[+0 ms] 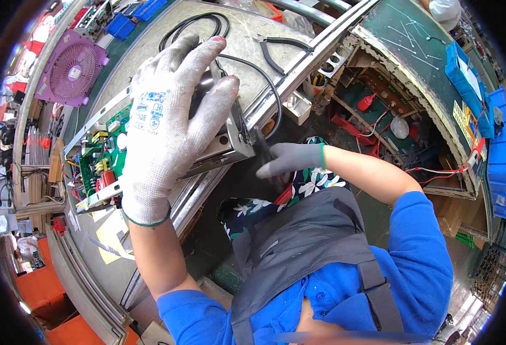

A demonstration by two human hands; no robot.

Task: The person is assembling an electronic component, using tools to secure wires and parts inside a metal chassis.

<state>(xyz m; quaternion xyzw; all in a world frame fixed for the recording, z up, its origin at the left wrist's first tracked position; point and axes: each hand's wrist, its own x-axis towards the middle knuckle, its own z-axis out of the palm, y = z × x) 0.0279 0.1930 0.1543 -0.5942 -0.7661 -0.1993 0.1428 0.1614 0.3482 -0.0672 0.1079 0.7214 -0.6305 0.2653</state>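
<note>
Two gloved hands on one metal chassis point(218, 150) at the bench edge. Your left hand point(169, 123), fingers spread, presses flat on top of it, covering the upper part. Your right hand point(290, 159) is at its near end, just right of the left; fingers look curled, grip unclear. Green board point(100, 161) sits left of your left wrist. Black cable point(253, 63) loops past your fingertips; pliers point(279, 52) lie beyond.

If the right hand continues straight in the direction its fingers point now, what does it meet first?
The right hand, in a grey glove, points left toward the end of the metal chassis that the left hand presses. It probably meets that metal end first; it looks nearly touching already, though depth is unclear.
</note>
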